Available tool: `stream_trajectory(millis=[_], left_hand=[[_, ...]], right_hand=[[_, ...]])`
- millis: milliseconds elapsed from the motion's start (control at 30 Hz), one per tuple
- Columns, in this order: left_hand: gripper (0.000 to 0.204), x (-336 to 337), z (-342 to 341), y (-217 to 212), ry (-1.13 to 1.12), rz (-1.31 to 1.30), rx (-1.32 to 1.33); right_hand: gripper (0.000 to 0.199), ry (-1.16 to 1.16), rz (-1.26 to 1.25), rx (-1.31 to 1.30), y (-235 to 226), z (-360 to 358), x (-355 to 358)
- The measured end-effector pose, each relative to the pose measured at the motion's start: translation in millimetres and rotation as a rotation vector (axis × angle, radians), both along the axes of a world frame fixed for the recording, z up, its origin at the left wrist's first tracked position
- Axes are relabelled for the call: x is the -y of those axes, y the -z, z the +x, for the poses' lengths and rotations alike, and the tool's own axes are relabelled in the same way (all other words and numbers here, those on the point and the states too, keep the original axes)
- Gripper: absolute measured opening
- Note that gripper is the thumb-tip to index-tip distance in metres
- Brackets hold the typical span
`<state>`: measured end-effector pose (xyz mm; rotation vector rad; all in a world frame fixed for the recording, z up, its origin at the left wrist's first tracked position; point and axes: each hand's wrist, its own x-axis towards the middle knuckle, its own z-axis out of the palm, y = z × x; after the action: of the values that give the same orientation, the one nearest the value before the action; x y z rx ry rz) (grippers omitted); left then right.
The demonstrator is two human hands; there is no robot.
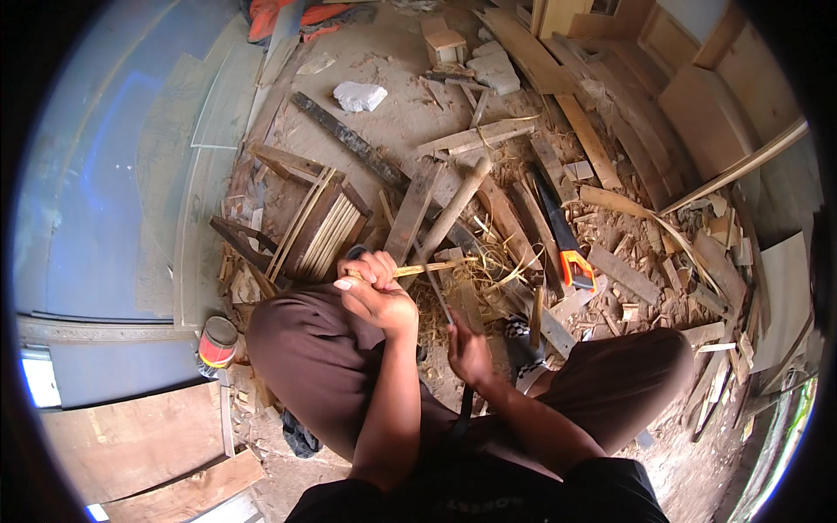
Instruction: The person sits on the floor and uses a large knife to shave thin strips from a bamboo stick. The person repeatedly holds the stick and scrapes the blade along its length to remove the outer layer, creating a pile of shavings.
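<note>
My left hand (381,292) is closed around a thin yellowish strip of wood or bamboo (411,270), which points to the right from my fist. In my right hand (471,355) is a narrow-bladed knife (438,294). Its blade slants up and crosses the strip just beyond my left fingers. The knife's handle is hidden inside my right fist. Pale curled shavings (499,266) lie around the strip's far end. Beyond the blade, a round wooden pole (460,202) leans across the dark beams. Both hands are between my bent knees.
A handsaw (575,268) with an orange and black handle lies right of the shavings. A slatted wooden frame (327,228) stands at left, near a paint-stained can (218,342). Boards, offcuts and a white block (359,96) litter the floor. Blue panels (96,200) line the left.
</note>
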<state>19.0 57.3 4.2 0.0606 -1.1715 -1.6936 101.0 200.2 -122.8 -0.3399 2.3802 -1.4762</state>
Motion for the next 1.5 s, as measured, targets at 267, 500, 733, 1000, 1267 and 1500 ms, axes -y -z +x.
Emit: stream_trajectory(millis=[267, 500, 733, 1000, 1267, 1500], left_hand=[[0.051, 2, 1, -2, -0.048, 0.041, 0.045], [0.050, 6, 2, 1, -0.043, 0.021, 0.019], [0.050, 5, -1, -3, -0.120, 0.035, 0.067], [0.052, 4, 2, 3, -0.105, 0.053, 0.052], [0.053, 11, 3, 1, -0.159, 0.010, 0.072], [0.051, 5, 1, -5, -0.180, 0.067, 0.096]], right_hand=[[0.036, 0.088, 0.206, 0.177, 58, -13, -18], [0.040, -0.096, -0.066, -0.020, -6, -1, 1], [0.039, 0.028, 0.316, 0.125, 60, -12, -26], [0.039, -0.030, -0.124, -0.188, 17, 5, -7], [0.041, -0.015, 0.129, 0.077, 40, 1, -6], [0.039, -0.010, 0.242, 0.105, 84, 8, -25]])
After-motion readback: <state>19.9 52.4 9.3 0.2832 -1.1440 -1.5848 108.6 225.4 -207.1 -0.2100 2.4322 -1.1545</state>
